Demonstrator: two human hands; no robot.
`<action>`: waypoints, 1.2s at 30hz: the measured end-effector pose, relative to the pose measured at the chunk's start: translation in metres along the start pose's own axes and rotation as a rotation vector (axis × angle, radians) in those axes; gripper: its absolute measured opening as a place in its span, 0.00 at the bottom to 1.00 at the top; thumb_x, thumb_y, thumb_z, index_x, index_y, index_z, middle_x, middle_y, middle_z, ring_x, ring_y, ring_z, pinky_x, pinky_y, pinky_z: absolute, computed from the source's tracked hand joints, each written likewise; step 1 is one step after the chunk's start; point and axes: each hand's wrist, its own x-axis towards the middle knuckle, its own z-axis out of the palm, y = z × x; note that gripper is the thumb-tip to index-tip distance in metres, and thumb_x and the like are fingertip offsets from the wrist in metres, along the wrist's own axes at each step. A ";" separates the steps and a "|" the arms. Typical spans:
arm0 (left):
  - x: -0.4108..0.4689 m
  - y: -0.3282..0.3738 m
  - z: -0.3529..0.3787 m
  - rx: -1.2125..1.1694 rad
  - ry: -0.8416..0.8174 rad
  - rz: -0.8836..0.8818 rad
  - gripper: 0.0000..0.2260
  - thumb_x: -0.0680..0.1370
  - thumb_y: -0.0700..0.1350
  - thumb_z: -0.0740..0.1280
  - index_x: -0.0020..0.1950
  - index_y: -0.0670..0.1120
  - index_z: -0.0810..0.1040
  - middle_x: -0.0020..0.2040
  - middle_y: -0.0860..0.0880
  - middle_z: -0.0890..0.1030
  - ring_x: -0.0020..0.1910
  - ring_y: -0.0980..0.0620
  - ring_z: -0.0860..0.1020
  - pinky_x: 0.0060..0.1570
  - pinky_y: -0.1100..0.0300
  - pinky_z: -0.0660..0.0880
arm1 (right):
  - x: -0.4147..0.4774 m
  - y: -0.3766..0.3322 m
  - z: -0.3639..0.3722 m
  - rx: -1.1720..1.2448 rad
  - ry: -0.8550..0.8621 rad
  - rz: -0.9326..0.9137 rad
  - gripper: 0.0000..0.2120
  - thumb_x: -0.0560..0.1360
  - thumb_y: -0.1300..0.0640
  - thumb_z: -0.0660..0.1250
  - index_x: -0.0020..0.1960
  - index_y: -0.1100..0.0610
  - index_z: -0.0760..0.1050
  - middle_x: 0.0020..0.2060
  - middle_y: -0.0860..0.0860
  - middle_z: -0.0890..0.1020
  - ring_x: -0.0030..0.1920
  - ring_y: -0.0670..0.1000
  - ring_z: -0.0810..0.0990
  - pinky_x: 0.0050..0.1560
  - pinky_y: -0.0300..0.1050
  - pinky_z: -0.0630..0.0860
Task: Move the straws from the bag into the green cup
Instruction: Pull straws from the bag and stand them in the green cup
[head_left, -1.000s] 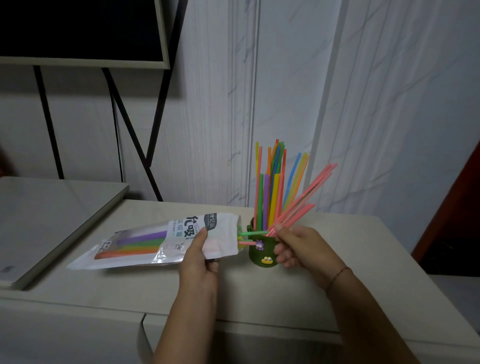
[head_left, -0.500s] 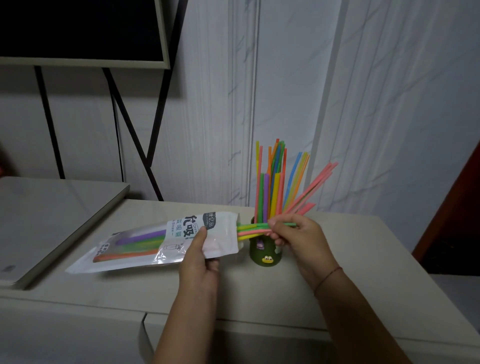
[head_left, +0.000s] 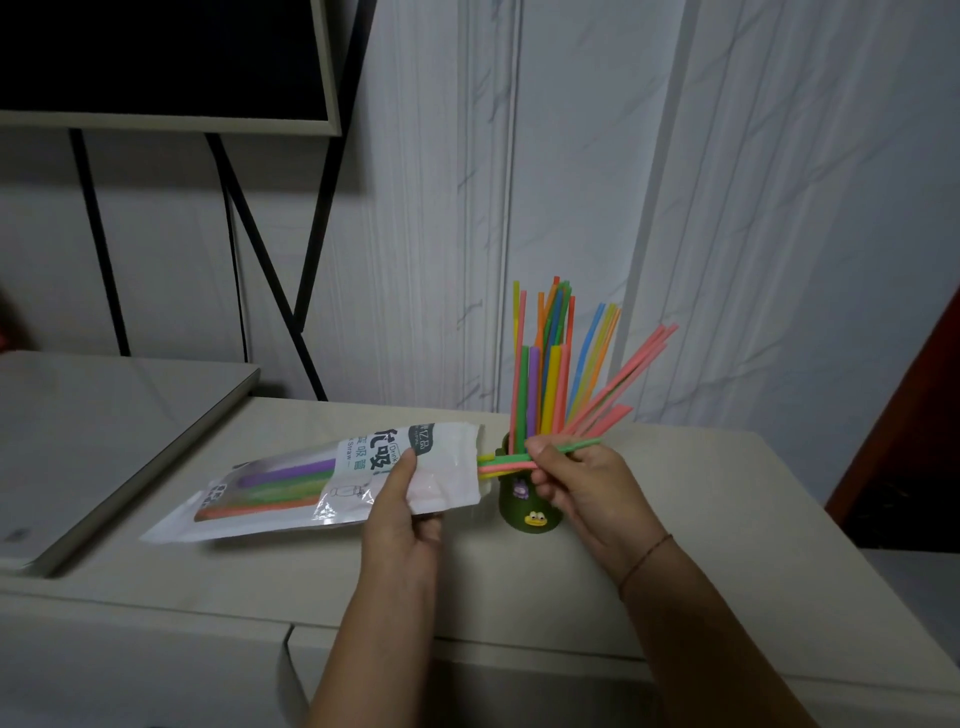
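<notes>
The plastic straw bag (head_left: 291, 488) lies slanted on the table, its open mouth facing right, with purple, green and orange straws inside. My left hand (head_left: 402, 499) grips the bag near its mouth. My right hand (head_left: 576, 483) pinches a few straws (head_left: 506, 462), green, pink and yellow, that stick out of the mouth. Right behind them stands the green cup (head_left: 524, 512) with small figures on it, holding several colourful upright straws (head_left: 550, 374); pink ones lean to the right.
The beige table (head_left: 701, 519) meets a white wall at the back. A lower grey surface (head_left: 104, 431) adjoins on the left. A black stand (head_left: 270, 260) carries a dark screen (head_left: 156, 57) above. The table's front edge runs just below my wrists.
My right hand left the pink straws in the cup, moved left to the bag's mouth and took hold of a few straws, drawing them slightly out to the right.
</notes>
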 end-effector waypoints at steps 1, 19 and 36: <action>-0.002 -0.001 0.001 0.007 -0.016 -0.011 0.10 0.74 0.34 0.68 0.51 0.46 0.77 0.49 0.47 0.83 0.49 0.52 0.82 0.43 0.53 0.80 | -0.001 0.002 0.002 -0.037 -0.006 -0.006 0.05 0.74 0.62 0.68 0.46 0.63 0.80 0.26 0.52 0.77 0.27 0.44 0.75 0.31 0.35 0.76; 0.001 0.002 0.000 -0.027 0.072 0.043 0.20 0.74 0.33 0.68 0.65 0.44 0.73 0.60 0.45 0.80 0.52 0.50 0.81 0.41 0.56 0.80 | 0.005 -0.009 -0.009 0.378 0.039 0.022 0.02 0.75 0.65 0.65 0.45 0.64 0.75 0.31 0.55 0.73 0.24 0.44 0.72 0.24 0.33 0.70; 0.000 0.006 0.000 -0.012 0.050 0.051 0.24 0.73 0.33 0.69 0.68 0.44 0.71 0.60 0.46 0.80 0.50 0.51 0.81 0.36 0.57 0.82 | 0.006 -0.012 -0.014 0.327 0.104 -0.016 0.02 0.75 0.66 0.64 0.44 0.63 0.75 0.31 0.53 0.73 0.25 0.43 0.71 0.26 0.32 0.72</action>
